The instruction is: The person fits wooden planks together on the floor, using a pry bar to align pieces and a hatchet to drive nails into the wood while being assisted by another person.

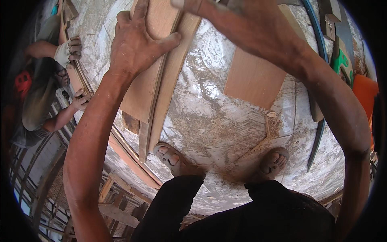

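My left hand [141, 50] lies with fingers spread on a long plywood strip [139, 97], its thumb reaching over the strip's right edge. Under and beside that strip runs a narrower wooden board [173, 72], slanting from the upper edge down toward my left foot. At the top, my right hand [242, 24] reaches across to the left. One stretched digit comes close to the boards' upper end, while its other fingers are hidden or cut off by the picture's edge. Below my right wrist, a square-cornered plywood piece [254, 78] rests on the floor.
A green-handled saw [342, 62] and an orange object [366, 94] sit at the right, near a long dark curved strip [316, 28]. At the left, a co-worker's gloved hand [67, 51] and bare hand [80, 100] touch a long board. Sawdust covers parts of the floor [213, 125].
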The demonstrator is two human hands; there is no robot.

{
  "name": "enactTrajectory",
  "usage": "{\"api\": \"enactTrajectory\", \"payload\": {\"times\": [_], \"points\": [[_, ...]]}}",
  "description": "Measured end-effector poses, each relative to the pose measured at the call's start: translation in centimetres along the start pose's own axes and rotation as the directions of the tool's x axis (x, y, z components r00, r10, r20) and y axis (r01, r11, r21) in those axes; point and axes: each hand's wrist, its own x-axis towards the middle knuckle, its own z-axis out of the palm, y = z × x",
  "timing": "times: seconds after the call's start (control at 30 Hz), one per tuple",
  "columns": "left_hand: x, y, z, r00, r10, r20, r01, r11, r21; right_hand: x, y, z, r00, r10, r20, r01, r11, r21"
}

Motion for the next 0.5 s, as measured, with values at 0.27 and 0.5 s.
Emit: {"api": "enactTrajectory", "payload": {"times": [0.27, 0.5], "points": [[1.0, 2.7, -2.4, 0.992, -0.079, 0.096, 0.088, 0.992, -0.087, -10.8, -6.5, 16.4, 0.546, 0.382, 0.745, -0.616, 0.786, 0.048], [0.9, 3.5, -1.2, 1.0, -0.001, 0.009, 0.002, 0.994, -0.11, -10.6, -12.5, 32.0, 0.454, 0.872, 0.182, -0.806, 0.315, 0.501]]}}
